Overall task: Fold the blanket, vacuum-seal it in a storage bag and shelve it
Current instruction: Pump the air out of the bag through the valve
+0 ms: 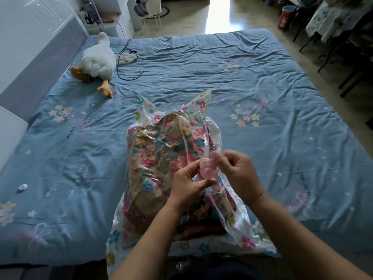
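A flowered blanket (161, 158), folded inside a clear storage bag (129, 235), is being kept at the near edge of the blue bed cover (262, 81). A small pink clip (205, 167) on the bag's seal strip is being pinched between the left hand (188, 184) and the blurred right hand (240, 172), both closed around it

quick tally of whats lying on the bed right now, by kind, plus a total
storage bag with the folded blanket inside: 1
pink clip held at the bag's seal by the left hand and right hand: 1
plush goose: 1
black cable: 1
small round cap: 1
total: 5
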